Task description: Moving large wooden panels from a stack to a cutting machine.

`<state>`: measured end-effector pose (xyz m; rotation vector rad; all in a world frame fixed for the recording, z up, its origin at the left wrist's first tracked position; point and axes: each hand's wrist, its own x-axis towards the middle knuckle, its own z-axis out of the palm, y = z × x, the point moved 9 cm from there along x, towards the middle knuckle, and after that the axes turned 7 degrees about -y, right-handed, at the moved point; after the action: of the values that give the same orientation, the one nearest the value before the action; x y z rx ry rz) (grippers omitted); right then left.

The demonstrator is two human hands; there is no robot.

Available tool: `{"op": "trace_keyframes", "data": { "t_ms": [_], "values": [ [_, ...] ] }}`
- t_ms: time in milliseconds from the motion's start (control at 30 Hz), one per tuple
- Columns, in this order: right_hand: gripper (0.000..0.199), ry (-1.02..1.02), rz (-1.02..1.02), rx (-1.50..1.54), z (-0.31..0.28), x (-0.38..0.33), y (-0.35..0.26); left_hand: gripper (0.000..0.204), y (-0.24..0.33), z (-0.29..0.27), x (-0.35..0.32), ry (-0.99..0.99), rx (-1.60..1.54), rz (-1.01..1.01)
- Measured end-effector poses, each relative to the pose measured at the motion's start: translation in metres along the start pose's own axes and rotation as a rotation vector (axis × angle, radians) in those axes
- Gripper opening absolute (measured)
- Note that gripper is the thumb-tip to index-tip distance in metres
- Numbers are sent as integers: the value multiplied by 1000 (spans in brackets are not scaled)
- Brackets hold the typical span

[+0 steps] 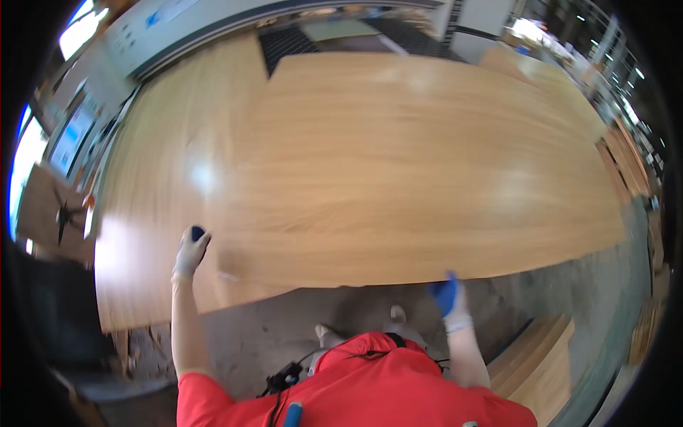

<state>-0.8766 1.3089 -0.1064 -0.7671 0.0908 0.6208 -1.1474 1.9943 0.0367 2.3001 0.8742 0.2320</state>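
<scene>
A large wood-grain panel (420,171) spans the middle of the view and lies partly over another wood-grain panel (163,164) on the left. My left hand (191,252), in a white glove with dark blue at the fingers, is curled closed above the left panel. What it holds, if anything, is hidden. At the large panel's near edge is my right hand (449,299), in a glove with a blue palm. Its thumb reaches over the edge and the other fingers are blurred or out of sight beneath; it appears to grip the panel there.
A long machine beam (284,13) runs across the far side, above a dark slatted bed (288,44). A screen (71,139) stands at the left. Stacked boards (537,363) lie low by my right side, with more boards (622,160) at the far right.
</scene>
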Motion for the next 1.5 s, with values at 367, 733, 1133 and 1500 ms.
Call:
{"op": "trace_keyframes", "data": {
  "t_ms": [367, 733, 1133, 1500],
  "values": [
    [45, -375, 101, -978, -12, -46, 27, 37, 321, 306, -55, -162, 98, 662],
    [37, 693, 150, -670, -511, -285, -205, 32, 453, 499, -97, 112, 253, 327],
    [32, 813, -650, -902, -558, -197, -708, 71, 568, 565, -104, 418, 734, -224],
    [41, 981, -709, -1641, -717, -100, -1070, 69, 702, 681, -127, 461, 804, -253]
  ]
}}
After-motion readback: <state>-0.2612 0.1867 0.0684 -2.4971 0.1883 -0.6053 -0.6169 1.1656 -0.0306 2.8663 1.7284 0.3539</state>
